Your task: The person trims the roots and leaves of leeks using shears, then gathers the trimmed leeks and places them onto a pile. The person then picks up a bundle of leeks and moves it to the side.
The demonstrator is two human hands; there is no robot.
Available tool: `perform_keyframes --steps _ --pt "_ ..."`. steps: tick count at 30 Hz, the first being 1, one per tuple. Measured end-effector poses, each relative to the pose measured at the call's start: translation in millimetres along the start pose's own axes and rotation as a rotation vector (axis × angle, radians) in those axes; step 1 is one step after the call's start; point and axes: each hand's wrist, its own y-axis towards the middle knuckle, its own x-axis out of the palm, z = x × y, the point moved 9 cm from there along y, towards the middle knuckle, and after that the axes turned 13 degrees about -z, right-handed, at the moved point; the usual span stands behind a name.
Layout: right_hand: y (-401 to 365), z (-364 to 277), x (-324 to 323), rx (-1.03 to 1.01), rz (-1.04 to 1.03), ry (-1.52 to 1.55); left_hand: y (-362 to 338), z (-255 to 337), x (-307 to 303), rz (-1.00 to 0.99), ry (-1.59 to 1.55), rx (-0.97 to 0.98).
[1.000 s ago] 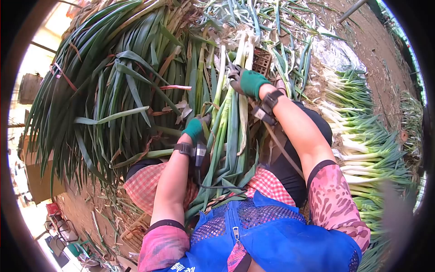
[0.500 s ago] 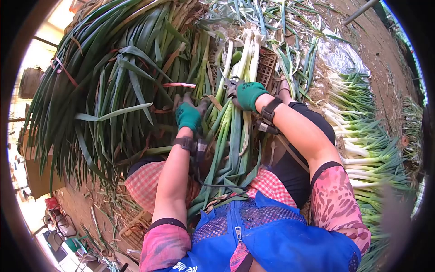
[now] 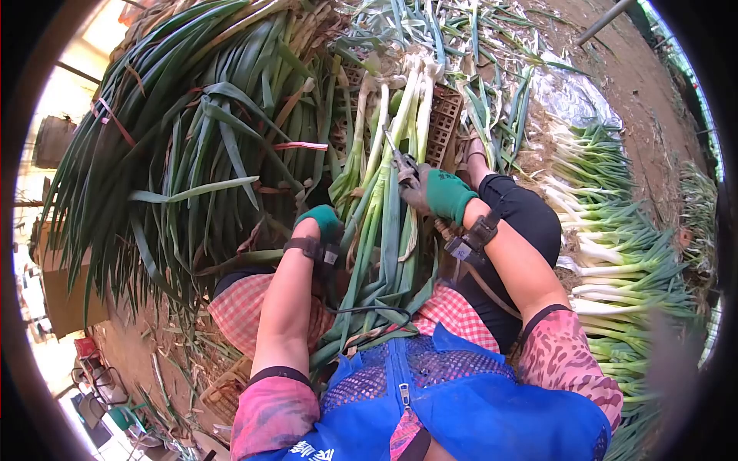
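Green onions point(image 3: 377, 196) look one up beside my just-withdrawn left hand point(image 3: 324, 223), grip hidden, with right hand point(image 3: 437, 190) clutching the nozzle point(image 3: 401, 160).

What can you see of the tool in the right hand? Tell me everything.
The tool looks like grey metal, with a slim tip slanting up-left in the picture, over the stalks. The gloved right hand grips it and hides much of its body. Whether the tip touches the stalks is unclear.
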Motion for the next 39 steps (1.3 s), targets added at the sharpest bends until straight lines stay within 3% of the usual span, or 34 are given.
perform_keyframes --steps 4,7,8,11,15,20,22,27,29,30,32,36,38,39 --pt "-5.8 -18.0 39.0 -0.116 -0.052 -0.146 0.1 -6.3 1.7 0.169 -0.06 -0.067" --pt "2.6 -20.5 40.3 -0.123 0.001 -0.072 18.2 -13.5 0.7 0.327 -0.438 0.064" --pt "12.0 -15.4 40.2 -0.067 0.002 -0.107 21.7 -9.7 1.0 0.447 -0.787 0.26" --pt "18.2 -17.3 38.0 -0.072 0.043 -0.094 20.5 -3.1 0.4 0.454 -0.998 0.283" --pt "4.1 -36.5 45.1 -0.144 -0.03 -0.211 26.4 -13.0 -0.9 0.499 -0.975 0.251" --pt "-0.8 -43.7 48.8 -0.085 -0.102 -0.211 26.1 -23.7 -6.6 0.516 -1.015 0.221" --pt "-7.6 -48.0 53.4 -0.099 -0.143 -0.267 27.9 -25.6 -3.9 0.52 -1.142 0.16" --pt "-2.4 -64.5 19.7 -0.125 -0.055 -0.232 47.6 -31.5 -1.6 0.459 -1.067 0.139" --pt "44.8 -50.0 16.2 -0.083 -0.016 -0.273 62.2 -37.2 5.6 0.408 -1.106 0.156" --pt "55.5 -52.5 5.5 -0.089 0.018 -0.294 54.8 -34.3 5.4 0.379 -1.046 0.13" --pt "63.1 -59.2 -17.9 -0.048 0.043 -0.246 67.2 -40.5 1.0 0.49 -0.772 0.26" --pt "116.1 -36.6 -38.5 0.031 0.157 -0.182 54.4 -24.8 8.6 0.43 -0.437 0.38" --pt "102.6 -43.6 -23.6 -0.023 0.097 -0.192 37.5 -20.4 11.8 0.283 -0.769 0.11" --pt "93.2 -45.4 -14.5 -0.046 0.068 -0.201 34.0 -17.9 8.9 0.296 -0.816 0.112"
